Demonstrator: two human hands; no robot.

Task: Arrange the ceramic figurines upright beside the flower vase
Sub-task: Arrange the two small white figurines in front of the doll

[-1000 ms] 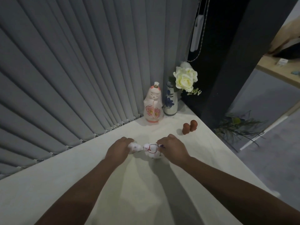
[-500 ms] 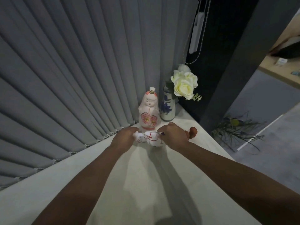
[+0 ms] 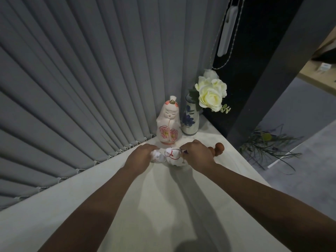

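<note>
A blue-and-white flower vase (image 3: 190,119) with cream roses (image 3: 211,91) stands in the far corner of the pale table (image 3: 160,206). A tall pink-and-white doll figurine (image 3: 169,122) stands upright just left of the vase. In front of the doll, my left hand (image 3: 141,157) grips a small white figurine (image 3: 157,158), and my right hand (image 3: 197,154) grips a second small white figurine with a red cord (image 3: 172,157). The two small figurines touch each other low over the table. A small brown figurine (image 3: 218,147) peeks out behind my right hand.
Grey vertical blinds (image 3: 91,79) hang along the table's far left edge. A dark pillar (image 3: 269,79) rises behind the vase. The table's right edge drops to a grey floor with a green plant (image 3: 269,144).
Both hands have carried the two small white figurines away from me, toward the doll and vase. My right hand now covers most of the brown figurine.
</note>
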